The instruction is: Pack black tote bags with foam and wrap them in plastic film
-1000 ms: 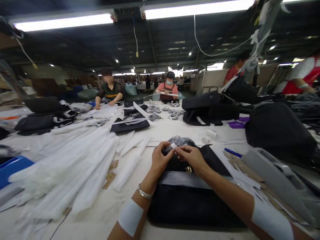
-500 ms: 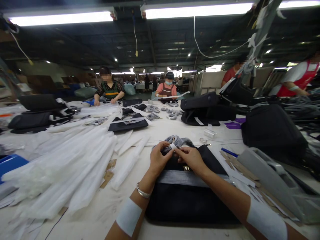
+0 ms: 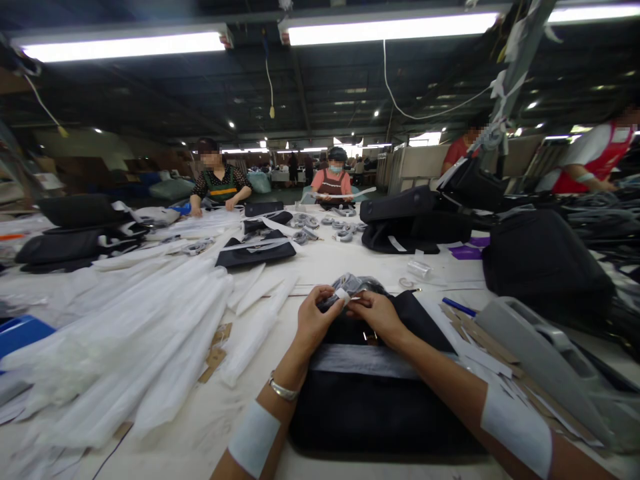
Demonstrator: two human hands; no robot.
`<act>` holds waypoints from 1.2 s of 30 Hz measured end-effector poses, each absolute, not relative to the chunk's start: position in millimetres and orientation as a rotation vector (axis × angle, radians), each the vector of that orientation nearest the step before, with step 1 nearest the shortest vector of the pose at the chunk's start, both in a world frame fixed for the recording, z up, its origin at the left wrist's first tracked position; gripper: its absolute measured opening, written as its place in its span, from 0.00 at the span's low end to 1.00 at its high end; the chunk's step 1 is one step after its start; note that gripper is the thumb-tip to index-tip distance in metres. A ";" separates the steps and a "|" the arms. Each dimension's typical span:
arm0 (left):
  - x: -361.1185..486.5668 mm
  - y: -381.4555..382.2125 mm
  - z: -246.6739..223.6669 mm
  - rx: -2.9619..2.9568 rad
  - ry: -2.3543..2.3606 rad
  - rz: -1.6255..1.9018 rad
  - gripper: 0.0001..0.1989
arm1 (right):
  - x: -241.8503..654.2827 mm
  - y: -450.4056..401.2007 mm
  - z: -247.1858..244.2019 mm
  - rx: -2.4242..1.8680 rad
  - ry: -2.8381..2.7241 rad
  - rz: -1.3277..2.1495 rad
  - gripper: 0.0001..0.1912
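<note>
A black bag [image 3: 380, 413] lies flat in front of me, with a greyish see-through strip [image 3: 365, 361] across it and a gold clasp [image 3: 371, 338] above that strip. At its far edge sits a coiled grey strap [image 3: 350, 283], partly covered in clear plastic, with a white band [image 3: 342, 294] around it. My left hand [image 3: 316, 319] is closed on the coil, thumb and fingers at the band. Close beside it, my right hand [image 3: 379, 316] pinches a small white strip [image 3: 355, 298] between thumb and forefinger.
White foam sleeves [image 3: 150, 333] spread over the left side. On the right stand a grey plastic holder [image 3: 545, 353], a blue pen [image 3: 459, 307] and card strips. Black bags [image 3: 545, 267] and coiled straps [image 3: 345, 233] lie farther back. Co-workers [image 3: 334, 180] sit across the table.
My right fingers have drawn slightly apart from the left ones, and the small white strip now shows between them. The bag stays in place.
</note>
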State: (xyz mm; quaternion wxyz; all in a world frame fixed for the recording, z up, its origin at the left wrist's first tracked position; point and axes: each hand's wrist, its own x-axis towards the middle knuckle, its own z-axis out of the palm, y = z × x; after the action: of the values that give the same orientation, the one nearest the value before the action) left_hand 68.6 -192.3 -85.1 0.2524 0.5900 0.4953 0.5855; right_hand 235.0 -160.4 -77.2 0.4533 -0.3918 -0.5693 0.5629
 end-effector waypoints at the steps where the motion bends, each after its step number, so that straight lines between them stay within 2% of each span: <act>1: 68.1 -191.8 -85.3 1.602 1.345 1.591 0.14 | 235.1 -158.9 -77.5 -0.997 -1.412 1.374 0.18; 7: 69.1 -191.0 -86.4 1.633 1.309 1.591 0.14 | 240.9 -160.2 -74.9 -1.137 -1.465 1.271 0.13; 14: 72.8 -195.1 -84.5 1.712 1.350 1.575 0.12 | 236.8 -187.4 -55.5 -0.855 -1.149 1.725 0.18; 21: 73.5 -200.6 -80.8 1.762 1.411 1.564 0.09 | 207.6 -168.7 -58.4 -1.090 -0.990 1.508 0.09; 24: 73.2 -202.2 -78.2 1.809 1.404 1.678 0.10 | 201.0 -144.0 -57.9 -1.106 -0.956 1.481 0.06; 27: 70.3 -201.1 -76.9 1.788 1.377 1.874 0.10 | 204.3 -111.3 -58.7 -1.096 -1.008 1.486 0.15; 30: 66.7 -198.3 -77.6 1.669 1.388 2.027 0.09 | 216.8 -84.6 -69.5 -1.229 -1.267 1.292 0.23; 33: 67.5 -195.4 -79.8 1.502 1.365 2.054 0.10 | 228.9 -76.4 -86.7 -1.306 -1.418 1.069 0.21; 36: 70.8 -193.2 -78.8 1.329 1.274 2.039 0.10 | 229.4 -81.3 -98.8 -1.225 -1.499 0.986 0.20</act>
State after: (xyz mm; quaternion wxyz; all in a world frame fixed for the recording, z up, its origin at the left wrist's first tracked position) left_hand 70.8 -193.2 -78.8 0.1962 0.4743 0.4548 0.7278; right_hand 229.4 -81.3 -98.8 0.4659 -0.4989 -0.6106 0.4015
